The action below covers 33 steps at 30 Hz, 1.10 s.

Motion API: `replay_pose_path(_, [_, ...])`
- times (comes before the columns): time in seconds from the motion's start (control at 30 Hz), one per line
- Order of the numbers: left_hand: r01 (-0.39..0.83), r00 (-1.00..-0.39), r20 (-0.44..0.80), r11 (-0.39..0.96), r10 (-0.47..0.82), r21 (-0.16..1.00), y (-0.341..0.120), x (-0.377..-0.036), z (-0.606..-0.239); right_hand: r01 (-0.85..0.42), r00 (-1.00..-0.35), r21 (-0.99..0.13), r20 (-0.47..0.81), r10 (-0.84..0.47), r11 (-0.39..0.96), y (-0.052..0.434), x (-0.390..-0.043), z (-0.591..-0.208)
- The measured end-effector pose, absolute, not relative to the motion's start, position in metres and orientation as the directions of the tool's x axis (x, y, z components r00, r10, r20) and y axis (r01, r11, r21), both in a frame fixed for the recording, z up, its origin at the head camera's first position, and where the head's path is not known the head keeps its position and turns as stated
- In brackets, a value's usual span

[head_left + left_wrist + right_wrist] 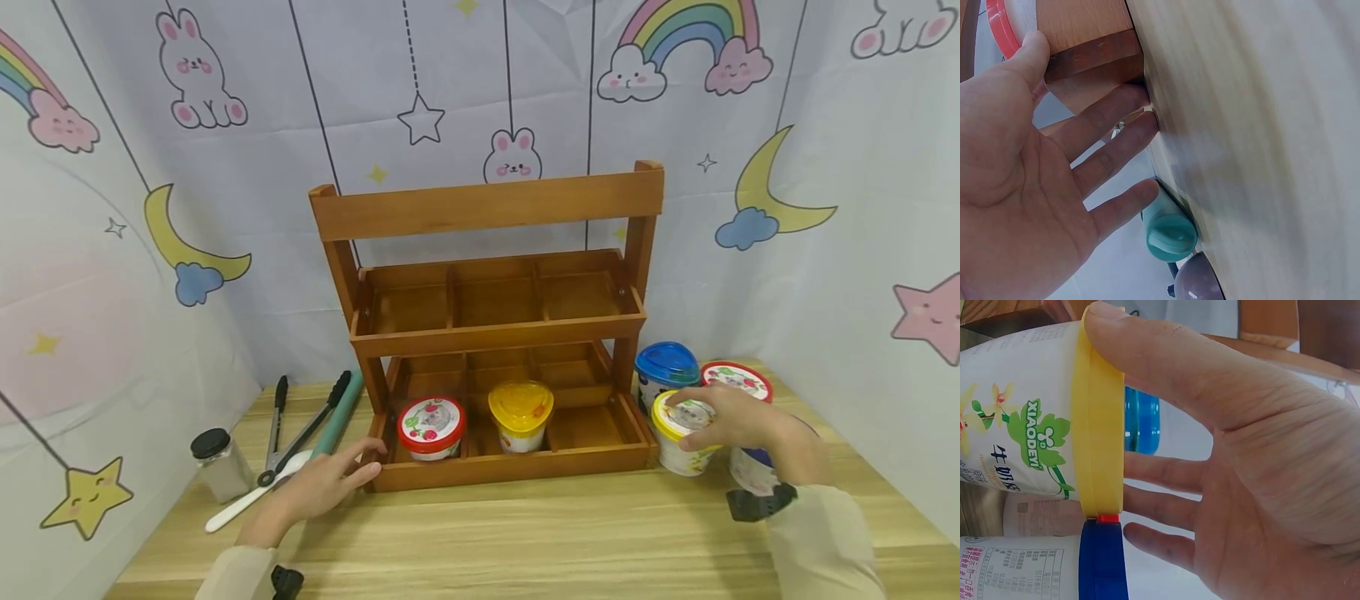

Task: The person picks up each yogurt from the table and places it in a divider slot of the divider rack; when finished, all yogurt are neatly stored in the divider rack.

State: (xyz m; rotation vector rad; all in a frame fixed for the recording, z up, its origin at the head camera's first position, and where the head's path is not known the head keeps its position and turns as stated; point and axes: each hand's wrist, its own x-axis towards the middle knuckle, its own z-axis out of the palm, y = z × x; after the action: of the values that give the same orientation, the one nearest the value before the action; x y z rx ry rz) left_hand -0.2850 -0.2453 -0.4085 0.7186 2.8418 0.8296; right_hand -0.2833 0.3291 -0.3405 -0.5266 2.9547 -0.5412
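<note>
Done: I see two cups in the wooden rack – red-lid cup, yellow-lid cup | Now: my right hand grips a yellow-rimmed cup on the bench beside the rack | left hand open, touching the rack's corner | Left: three more cups – all on the bench.

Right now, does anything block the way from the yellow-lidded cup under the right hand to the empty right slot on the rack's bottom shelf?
Nothing visible does. The right hand rests on the yellow-lidded cup just right of the rack; the bottom-right slot is empty, with only its low front rail to clear.

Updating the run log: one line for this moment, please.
left hand: open, touching rack corner | right hand: gripping yellow-lidded cup | cup on table
</note>
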Motion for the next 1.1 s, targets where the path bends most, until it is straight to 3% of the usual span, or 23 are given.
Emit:
replay_pose_path(0.57, [0.413, -0.886, 0.036, 0.751, 0.462, 0.515, -0.2474, -0.2882, -0.4115, -0.381, -0.911, -0.406, 0.013, -0.411, 0.831, 0.3305, -0.282, -0.338])
replay_pose_path(1.1, [0.425, -0.884, 0.048, 0.757, 0.465, 0.496, -0.2466, -0.2873, -0.4122, -0.358, -0.925, -0.433, 0.045, -0.377, 0.827, 0.3294, -0.2768, -0.3314])
